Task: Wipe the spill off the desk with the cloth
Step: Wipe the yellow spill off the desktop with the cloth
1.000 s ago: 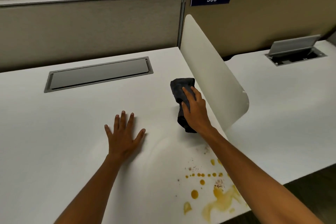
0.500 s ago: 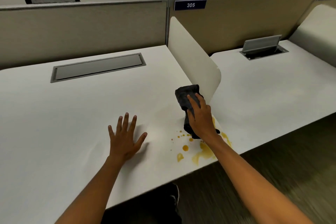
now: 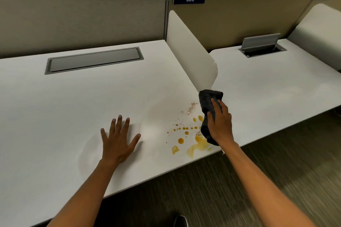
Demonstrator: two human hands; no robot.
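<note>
An orange-yellow spill [image 3: 196, 145] of drops and a puddle lies near the front right edge of the white desk [image 3: 73, 108], with fine crumbs above it. My right hand [image 3: 220, 125] grips a dark grey cloth [image 3: 207, 101] and presses it on the spill's right side, covering part of it. My left hand [image 3: 118, 140] lies flat on the desk, fingers spread, left of the spill and apart from it.
A white divider panel [image 3: 190, 51] stands just behind the cloth. A closed grey cable hatch [image 3: 94, 60] sits at the back of the desk. The neighbouring desk [image 3: 276, 86] has an open hatch [image 3: 262, 45]. Beige partitions run along the back; dark floor lies below the desk's edge.
My right hand has slid the cloth from beside the divider toward the front edge onto the spill. The view has shifted back. My left hand stays flat in place.
</note>
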